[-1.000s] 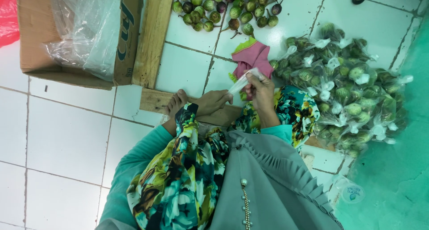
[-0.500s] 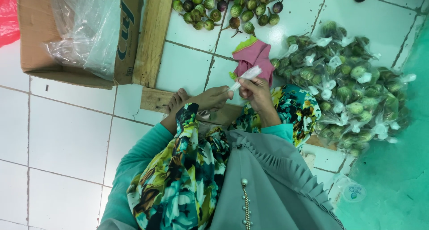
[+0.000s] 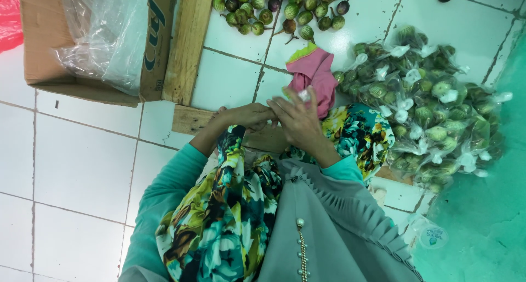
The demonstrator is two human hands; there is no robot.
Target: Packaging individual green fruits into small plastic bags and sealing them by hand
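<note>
Both hands have come closer together since 0.5 s ago — right hand (image 3: 298,120) w/ left hand (image 3: 249,116) now pinch a small clear plastic bag (image 3: 300,95) between fingertips, just above the grip lies pink cloth (image 3: 315,74), to the right a pile of bagged green eggplants (image 3: 433,104), loose eggplants (image 3: 274,8) farther up.

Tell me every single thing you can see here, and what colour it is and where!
Cardboard box: one, brown, top left, clear plastic bag inside.
Red plastic: one bit, far top left.
Wooden planks: two, pale, beside and below the box.
Loose round fruits: many, green and purple, top middle.
Bagged fruits: a pile, green in clear tied bags, right.
Pink cloth: one, above the hands.
Floor tiles: white, left.
Left hand: at the middle, fingers meeting the right.
Right hand: beside it, by the pink cloth.
</note>
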